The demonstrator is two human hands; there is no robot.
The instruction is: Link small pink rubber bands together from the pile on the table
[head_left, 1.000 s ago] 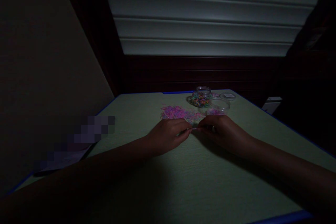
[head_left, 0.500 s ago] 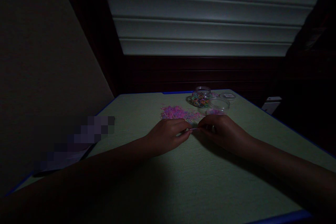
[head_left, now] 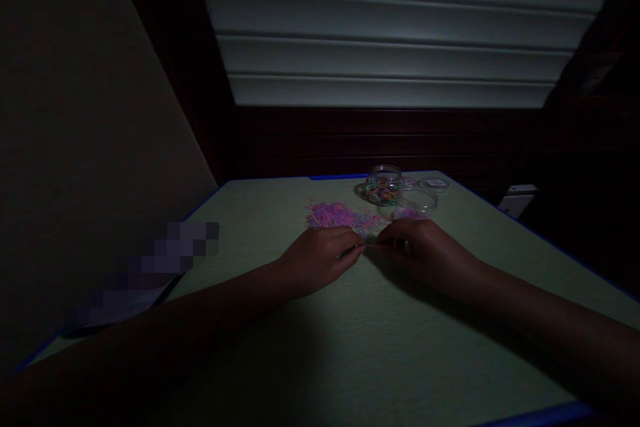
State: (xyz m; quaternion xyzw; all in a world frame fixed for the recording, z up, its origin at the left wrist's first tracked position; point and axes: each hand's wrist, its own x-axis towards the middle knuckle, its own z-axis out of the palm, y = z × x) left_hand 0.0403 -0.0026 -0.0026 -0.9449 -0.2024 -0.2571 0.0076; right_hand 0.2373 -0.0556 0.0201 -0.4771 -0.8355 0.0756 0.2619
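My left hand (head_left: 323, 257) and my right hand (head_left: 425, 250) face each other low over the table, fingertips pinched. A thin pale rubber band (head_left: 371, 245) runs stretched across the small gap between them, gripped at either end. Just beyond my fingers lies a loose pile of pink and purple rubber bands (head_left: 333, 215), its right end thinning out toward my right hand. Behind my right hand stands an open clear tub (head_left: 417, 199) with some pink bands at its bottom; my knuckles hide part of it.
A clear jar of multicoloured bands (head_left: 384, 188) stands at the back of the green table (head_left: 380, 353). To its right lies a clear lid (head_left: 434, 184). A blurred-out flat object (head_left: 150, 280) rests along the left edge, near my left forearm. The room is dim.
Between my fingertips the band looks thinner and straighter than before. Both hands have stayed in nearly the same place.
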